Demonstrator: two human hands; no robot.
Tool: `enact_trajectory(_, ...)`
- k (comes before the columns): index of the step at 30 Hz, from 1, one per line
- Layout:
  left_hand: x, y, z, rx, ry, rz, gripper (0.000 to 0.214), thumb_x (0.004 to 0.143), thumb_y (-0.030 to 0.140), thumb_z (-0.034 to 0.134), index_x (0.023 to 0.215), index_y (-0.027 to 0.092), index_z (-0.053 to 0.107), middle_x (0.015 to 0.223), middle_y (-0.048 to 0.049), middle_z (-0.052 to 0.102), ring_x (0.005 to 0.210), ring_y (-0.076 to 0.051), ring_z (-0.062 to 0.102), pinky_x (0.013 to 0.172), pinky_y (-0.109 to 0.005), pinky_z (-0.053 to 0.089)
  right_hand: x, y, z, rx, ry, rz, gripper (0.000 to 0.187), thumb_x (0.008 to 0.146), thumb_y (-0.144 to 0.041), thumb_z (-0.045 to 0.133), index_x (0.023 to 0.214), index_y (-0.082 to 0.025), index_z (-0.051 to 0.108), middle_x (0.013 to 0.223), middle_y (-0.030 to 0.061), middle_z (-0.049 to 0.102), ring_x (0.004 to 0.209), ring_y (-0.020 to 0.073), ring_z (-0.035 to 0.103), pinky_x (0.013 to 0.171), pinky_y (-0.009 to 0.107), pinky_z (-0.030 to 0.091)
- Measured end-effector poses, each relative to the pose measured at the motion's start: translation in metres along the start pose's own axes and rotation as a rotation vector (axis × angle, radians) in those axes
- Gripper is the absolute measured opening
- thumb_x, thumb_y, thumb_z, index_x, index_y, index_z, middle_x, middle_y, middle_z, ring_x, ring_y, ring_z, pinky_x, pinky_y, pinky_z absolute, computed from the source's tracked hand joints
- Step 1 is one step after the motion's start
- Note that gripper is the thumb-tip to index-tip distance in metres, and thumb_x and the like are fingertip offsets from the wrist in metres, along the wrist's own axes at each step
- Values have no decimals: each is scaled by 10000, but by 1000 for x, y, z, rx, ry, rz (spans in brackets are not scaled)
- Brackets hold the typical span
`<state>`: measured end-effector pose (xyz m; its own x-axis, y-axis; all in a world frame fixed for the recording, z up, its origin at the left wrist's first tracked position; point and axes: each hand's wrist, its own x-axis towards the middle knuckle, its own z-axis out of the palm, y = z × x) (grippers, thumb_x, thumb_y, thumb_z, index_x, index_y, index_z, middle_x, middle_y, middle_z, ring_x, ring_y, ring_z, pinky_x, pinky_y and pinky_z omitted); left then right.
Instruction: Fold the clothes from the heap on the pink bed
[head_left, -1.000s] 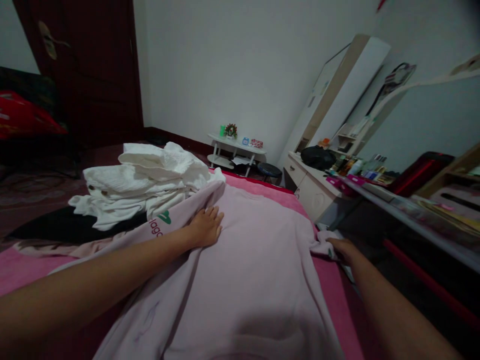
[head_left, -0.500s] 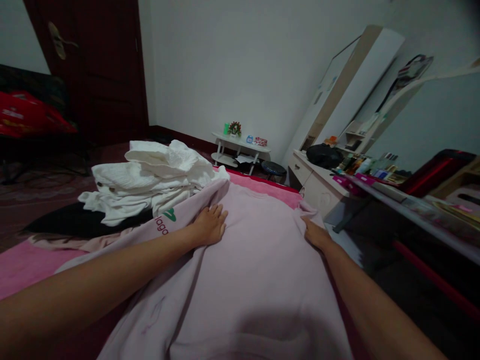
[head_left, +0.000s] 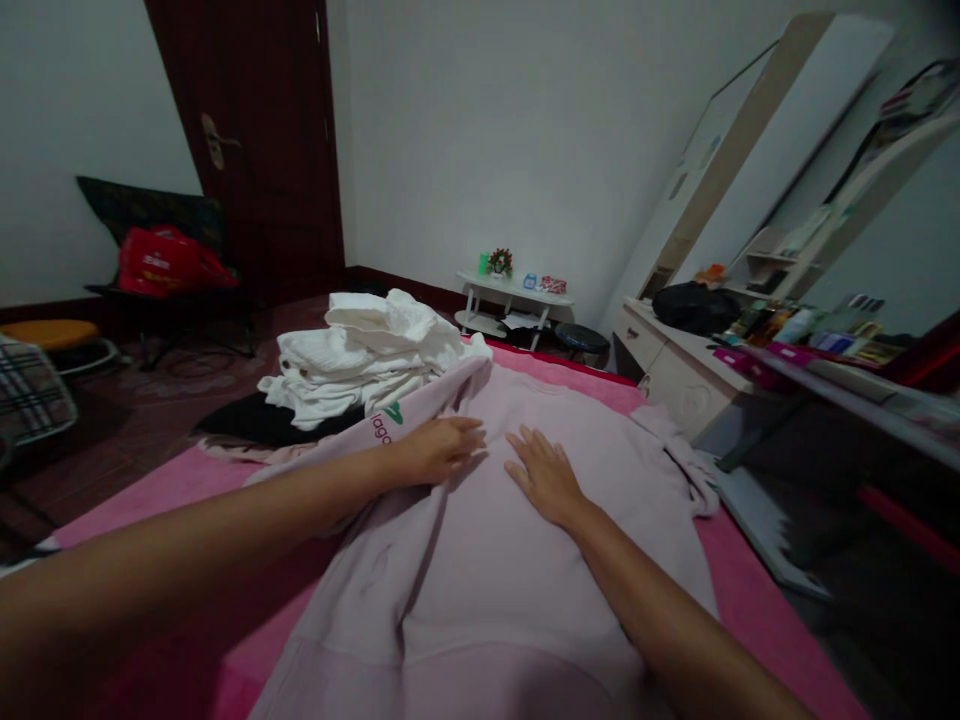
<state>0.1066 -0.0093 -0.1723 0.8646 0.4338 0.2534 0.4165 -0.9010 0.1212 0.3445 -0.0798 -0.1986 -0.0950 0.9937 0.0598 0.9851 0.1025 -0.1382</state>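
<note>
A pale pink sweatshirt (head_left: pixel 525 560) lies spread on a bright pink bed cover (head_left: pixel 757 620). Its left side is folded inward, with a green mark and dark red letters showing on the fold. My left hand (head_left: pixel 439 450) rests on that folded edge, fingers stretched out towards the right. Flat on the middle of the fabric, just below the neckline, is my right hand (head_left: pixel 547 478) with its fingers spread. The right sleeve lies bent and crumpled at the sweatshirt's right edge, apart from both hands.
A stack of folded white clothes (head_left: pixel 367 350) sits on black cloth (head_left: pixel 262 418) beyond my left forearm. A low white table (head_left: pixel 517 290) stands by the wall. A cluttered dresser (head_left: pixel 682 380) is on the right, and a red bag (head_left: pixel 172 262) on a chair at left.
My right hand has left the sweatshirt's right edge and moved left to its middle, opening flat. My left hand has turned slightly, fingers pointing right. The view has shifted left.
</note>
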Motion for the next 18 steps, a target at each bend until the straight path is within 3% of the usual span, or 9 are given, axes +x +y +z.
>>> enact_trajectory(3, -37, 0, -25, 84, 194, -50, 371, 895, 228, 428, 1254, 223, 524, 1434, -75, 414, 1298, -234, 400, 1086, -369, 334, -5, -3, 15, 13, -13, 29, 572, 950, -528, 299, 1469, -287, 300, 1570, 59, 188, 1440, 284, 134, 1117, 545, 136)
enact_trajectory(5, -59, -7, -37, 117, 278, -193, 378, 886, 271, 448, 1253, 213, 514, 1380, -86, 464, 1259, -248, 434, 1068, -386, 348, -5, 1, 15, 30, 15, 24, 565, 946, -523, 326, 1456, -282, 330, 1563, 63, 212, 1436, 278, 151, 1121, 529, 141)
enact_trajectory(7, -76, -17, -43, 86, 287, -364, 419, 861, 337, 488, 1254, 194, 509, 1290, -100, 540, 1166, -255, 514, 996, -378, 413, -4, 3, 14, 52, 53, 24, 549, 939, -515, 357, 1430, -271, 382, 1549, 68, 257, 1427, 273, 188, 1123, 514, 150)
enact_trajectory(10, -86, -32, -44, -26, 192, -523, 471, 840, 432, 512, 1244, 190, 529, 1098, -84, 653, 983, -248, 617, 848, -349, 482, -3, 6, 13, 98, 108, 16, 510, 927, -495, 402, 1374, -257, 465, 1510, 66, 346, 1402, 253, 260, 1127, 475, 177)
enact_trajectory(13, -75, -36, -42, -86, 114, -527, 500, 837, 496, 507, 1255, 223, 541, 1010, -55, 689, 896, -240, 646, 774, -332, 492, 2, 18, 11, 150, 164, -5, 454, 908, -431, 455, 1297, -216, 551, 1457, 78, 426, 1355, 221, 355, 1117, 385, 249)
enact_trajectory(15, -57, -34, -40, -80, 129, -491, 546, 817, 513, 530, 1284, 232, 522, 1125, -60, 662, 976, -247, 630, 826, -338, 484, 8, 34, 6, 171, 240, 38, 416, 888, -339, 474, 1254, -171, 580, 1454, 104, 418, 1321, 206, 406, 1085, 319, 311)
enact_trajectory(18, -18, -32, -34, -42, 128, -423, 659, 780, 497, 578, 1350, 194, 451, 1329, -102, 539, 1166, -271, 535, 972, -362, 421, 20, 71, -4, 144, 387, 221, 447, 849, -227, 475, 1279, -124, 538, 1460, 151, 371, 1277, 217, 456, 1041, 298, 368)
